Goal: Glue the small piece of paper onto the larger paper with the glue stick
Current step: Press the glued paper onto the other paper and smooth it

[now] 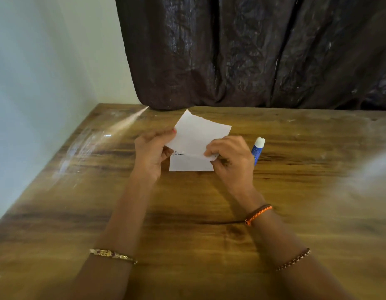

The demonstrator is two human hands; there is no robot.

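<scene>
Two hands, left [152, 151] and right [231, 158], pinch one paper [200, 135] above another paper [191, 164]; one glue stick [258, 149].

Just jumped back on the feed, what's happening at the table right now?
A person is holding a white sheet of paper with both hands over a wooden table. The left hand grips its left edge and the right hand pinches its lower right corner. Under it, another white paper with some printed text lies on the table. A blue glue stick with a white tip, uncapped, stands just behind the right hand, which hides its base.
</scene>
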